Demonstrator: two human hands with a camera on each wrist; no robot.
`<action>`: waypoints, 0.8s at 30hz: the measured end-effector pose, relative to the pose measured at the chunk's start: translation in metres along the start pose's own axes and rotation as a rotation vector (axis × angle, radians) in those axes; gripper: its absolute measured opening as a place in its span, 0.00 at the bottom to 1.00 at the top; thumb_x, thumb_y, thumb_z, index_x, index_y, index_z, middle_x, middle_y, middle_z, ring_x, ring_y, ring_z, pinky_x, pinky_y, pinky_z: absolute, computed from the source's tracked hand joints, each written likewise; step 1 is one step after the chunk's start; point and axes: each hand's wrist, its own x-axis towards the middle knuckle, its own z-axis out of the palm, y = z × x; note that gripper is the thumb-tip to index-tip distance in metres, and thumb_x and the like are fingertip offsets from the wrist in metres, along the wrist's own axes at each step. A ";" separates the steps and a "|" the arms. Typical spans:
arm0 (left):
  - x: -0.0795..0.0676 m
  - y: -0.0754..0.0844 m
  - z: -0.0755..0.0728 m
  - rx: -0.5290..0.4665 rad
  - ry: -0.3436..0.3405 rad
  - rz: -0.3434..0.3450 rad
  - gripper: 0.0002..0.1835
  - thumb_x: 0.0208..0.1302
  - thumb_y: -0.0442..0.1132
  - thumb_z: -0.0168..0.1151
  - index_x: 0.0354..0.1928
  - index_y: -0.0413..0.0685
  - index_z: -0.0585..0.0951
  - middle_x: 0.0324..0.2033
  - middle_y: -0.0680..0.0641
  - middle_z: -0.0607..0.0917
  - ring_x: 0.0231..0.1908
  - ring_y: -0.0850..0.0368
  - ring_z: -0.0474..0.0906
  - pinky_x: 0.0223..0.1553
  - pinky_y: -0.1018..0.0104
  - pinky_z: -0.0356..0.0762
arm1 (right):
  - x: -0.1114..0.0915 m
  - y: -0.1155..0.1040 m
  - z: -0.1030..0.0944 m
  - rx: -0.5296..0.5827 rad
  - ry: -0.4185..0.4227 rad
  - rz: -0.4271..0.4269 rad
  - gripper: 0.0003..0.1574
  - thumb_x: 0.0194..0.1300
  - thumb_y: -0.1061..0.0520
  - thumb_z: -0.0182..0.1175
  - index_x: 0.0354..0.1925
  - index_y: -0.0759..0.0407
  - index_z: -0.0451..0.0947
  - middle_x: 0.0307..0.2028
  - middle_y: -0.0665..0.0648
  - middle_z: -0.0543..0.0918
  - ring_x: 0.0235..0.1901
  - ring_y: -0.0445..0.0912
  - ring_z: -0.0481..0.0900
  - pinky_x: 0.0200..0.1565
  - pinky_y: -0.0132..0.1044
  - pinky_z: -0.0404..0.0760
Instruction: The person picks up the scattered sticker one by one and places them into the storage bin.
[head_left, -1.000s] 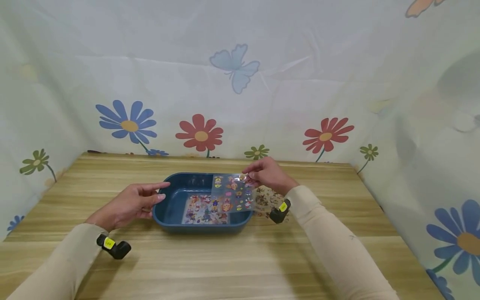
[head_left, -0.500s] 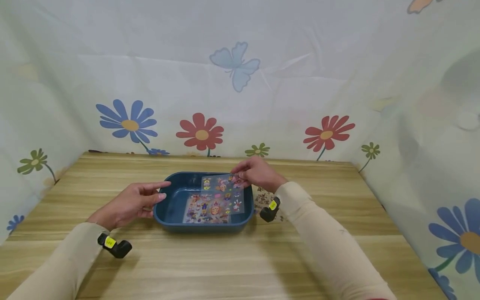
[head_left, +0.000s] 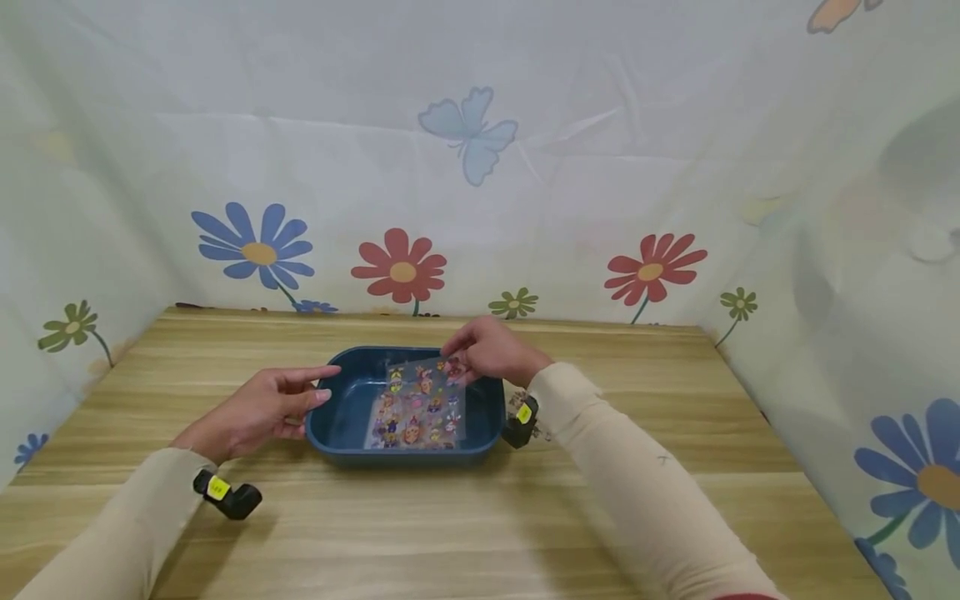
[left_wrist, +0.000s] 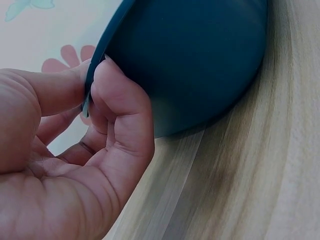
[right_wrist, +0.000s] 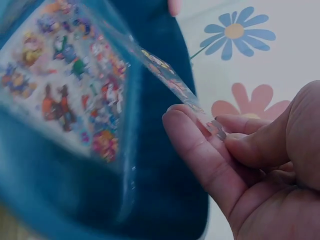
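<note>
A dark blue rectangular basin [head_left: 341,417] with rounded corners stands on the wooden table. My left hand [head_left: 273,404] pinches its left rim; in the left wrist view the thumb and fingers [left_wrist: 122,107] close round the blue edge. Over the basin, my right hand [head_left: 495,352] pinches the upper right corner of a clear sticker sheet [head_left: 427,404] printed with small cartoon figures. In the right wrist view this sheet slants, seen nearly edge-on, from the thumb and fingers. Below it, more densely printed stickers [right_wrist: 65,75] lie flat on the basin floor.
Brown patterned sheets [head_left: 542,429] lie on the table right of the basin, partly hidden by the right wrist camera [head_left: 519,423]. A flowered curtain [head_left: 480,233] rises behind the wooden table [head_left: 420,533] and along both sides.
My right hand has moved left with the clear sticker sheet, from the basin's right rim to above the stickers inside. The left hand and the basin have stayed in place.
</note>
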 end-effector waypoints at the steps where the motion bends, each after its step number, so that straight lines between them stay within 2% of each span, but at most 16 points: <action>1: 0.000 0.000 0.000 0.000 -0.002 0.000 0.39 0.65 0.50 0.64 0.75 0.55 0.61 0.33 0.50 0.69 0.27 0.58 0.71 0.34 0.65 0.81 | 0.001 -0.002 0.001 -0.005 -0.001 0.000 0.20 0.68 0.72 0.49 0.56 0.73 0.77 0.44 0.67 0.86 0.36 0.49 0.87 0.38 0.39 0.87; 6: -0.001 0.000 0.000 0.003 -0.001 -0.002 0.39 0.65 0.51 0.64 0.75 0.56 0.61 0.34 0.49 0.70 0.29 0.58 0.73 0.35 0.65 0.82 | 0.007 -0.010 0.004 -0.014 -0.017 0.017 0.20 0.69 0.72 0.49 0.56 0.72 0.77 0.44 0.69 0.86 0.34 0.49 0.87 0.38 0.38 0.87; 12: -0.001 -0.003 -0.001 0.011 0.001 -0.001 0.38 0.66 0.52 0.63 0.75 0.56 0.61 0.35 0.49 0.71 0.31 0.57 0.74 0.36 0.64 0.82 | 0.012 -0.008 0.010 -0.001 -0.038 0.044 0.20 0.68 0.72 0.51 0.56 0.73 0.76 0.44 0.70 0.86 0.33 0.50 0.87 0.38 0.38 0.87; 24: 0.001 -0.003 -0.001 -0.003 -0.004 -0.005 0.38 0.66 0.51 0.64 0.75 0.57 0.62 0.36 0.48 0.70 0.31 0.57 0.74 0.35 0.65 0.82 | 0.015 -0.007 0.020 -0.073 -0.053 0.066 0.20 0.65 0.74 0.51 0.54 0.73 0.79 0.44 0.67 0.86 0.33 0.49 0.86 0.37 0.39 0.87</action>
